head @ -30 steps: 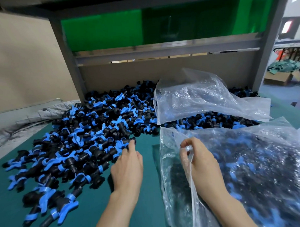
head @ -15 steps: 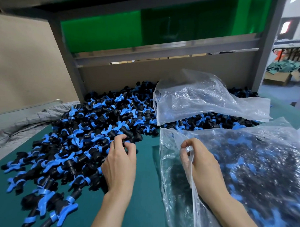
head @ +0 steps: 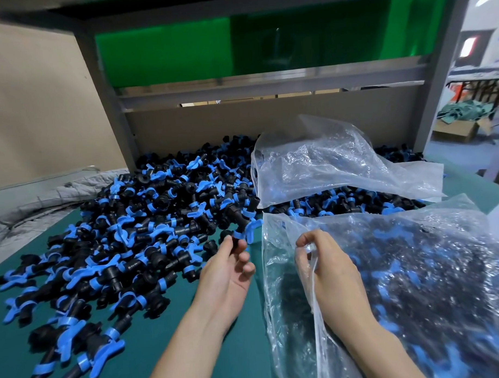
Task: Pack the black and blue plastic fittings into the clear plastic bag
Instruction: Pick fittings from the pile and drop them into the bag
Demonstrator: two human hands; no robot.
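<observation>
A large pile of black and blue plastic fittings (head: 137,238) covers the green table's left and middle. My left hand (head: 227,270) is raised, palm turned up, and its fingers pinch one fitting (head: 240,231) lifted off the pile's right edge, close to the bag's mouth. A clear plastic bag (head: 416,290) lies at the right, partly filled with fittings. My right hand (head: 327,265) grips the bag's rim and holds its mouth up.
A second clear bag (head: 335,163) lies crumpled over more fittings behind the first. Grey steel frame legs and a cardboard back panel (head: 206,125) close off the rear. Grey padded cloth (head: 31,205) lies at the left. Bare green tabletop (head: 163,341) shows between my forearms.
My left hand went from lying flat on the pile to curling into it, then lifted one fitting and carried it right toward the bag. My right hand kept its hold on the rim.
</observation>
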